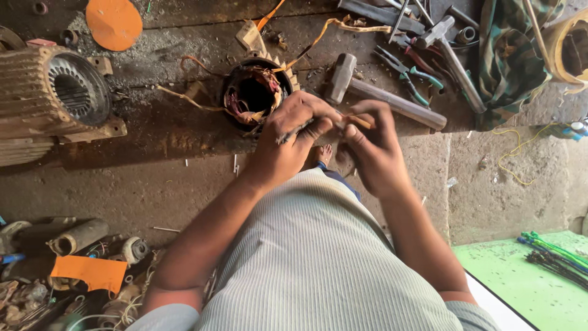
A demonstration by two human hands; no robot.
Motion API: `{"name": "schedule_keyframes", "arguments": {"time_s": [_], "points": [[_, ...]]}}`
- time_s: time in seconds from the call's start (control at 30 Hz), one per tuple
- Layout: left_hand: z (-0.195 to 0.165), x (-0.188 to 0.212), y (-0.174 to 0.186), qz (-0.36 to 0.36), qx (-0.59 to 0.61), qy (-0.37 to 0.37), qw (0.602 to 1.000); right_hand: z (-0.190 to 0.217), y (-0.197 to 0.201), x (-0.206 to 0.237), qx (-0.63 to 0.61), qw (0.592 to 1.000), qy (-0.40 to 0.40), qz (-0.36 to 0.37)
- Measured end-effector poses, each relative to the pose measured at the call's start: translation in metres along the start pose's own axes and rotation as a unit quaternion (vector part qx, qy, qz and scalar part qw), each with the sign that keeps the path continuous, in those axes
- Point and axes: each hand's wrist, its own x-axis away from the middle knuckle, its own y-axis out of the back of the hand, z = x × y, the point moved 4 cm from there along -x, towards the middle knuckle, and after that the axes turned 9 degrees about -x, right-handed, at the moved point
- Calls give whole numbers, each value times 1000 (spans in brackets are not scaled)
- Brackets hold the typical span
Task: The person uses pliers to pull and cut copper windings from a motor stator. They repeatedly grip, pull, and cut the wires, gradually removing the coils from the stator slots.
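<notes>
Grimy workshop bench [184, 141] across the far half of the view, stone floor below, green sheet [527, 276] at near right. Left hand [288, 138] curled shut around a thin dark rod-like tool [295, 130], fingers wrapped on it, tool lying diagonally across the palm. Right hand [370, 147] just right of it, touching, fingertips pinched together on a short yellowish sleeve piece [358, 121] held between both hands. Both hands over the near bench edge, just near-right of a small motor stator [254, 92] standing open end up, tangled reddish and tan windings visible in the bore, loose tan leads [184, 92] trailing left and far. Hammer [373, 95] lying on the bench right behind the hands, head to the left, handle running right. Green-handled pliers [410, 76] farther right, second hammer [450, 52] beyond, camouflage cloth [511, 58] at far right. Large ribbed motor housing [52, 98] at far left, lying on its side, open end facing right. Orange disc [113, 23] at far left top. Near left: heap of scrap parts and wire [79, 245] with an orange card scrap [92, 273] on top. Bundle of green and dark cables [557, 257] on the green sheet. Grey ribbed shirt [312, 257] filling the near centre.
</notes>
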Motion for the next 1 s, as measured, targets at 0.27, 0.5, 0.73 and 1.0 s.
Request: {"name": "schedule_keyframes", "arguments": {"time_s": [0.27,0.5,0.73,1.0], "points": [[8,4,12,122,148,-139,971,-11,15,-6,108,955,-208,179],[34,14,-10,10,23,50,998,20,-12,-11,372,922,36,104],[-7,14,-4,9,-445,-95,891,30,-36,-17,642,739,199,42],[17,-33,24,97,-111,-203,968,48,-28,4,574,748,277,185]]}}
